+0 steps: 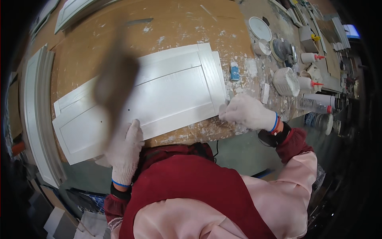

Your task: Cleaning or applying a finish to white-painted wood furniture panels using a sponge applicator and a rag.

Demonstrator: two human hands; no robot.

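The white panelled door (pixel 159 95) lies flat on the workbench (pixel 179 24) — stiff, probably light, best gripped by its edges. The left hand (pixel 125 153) presses flat on the near edge; the right hand (pixel 248 112) pinches the corner, perhaps around a small tool.

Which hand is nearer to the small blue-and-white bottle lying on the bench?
Right. The right hand sits at the white panel's right end, just below the bottle; the left hand is far off at the panel's near edge.
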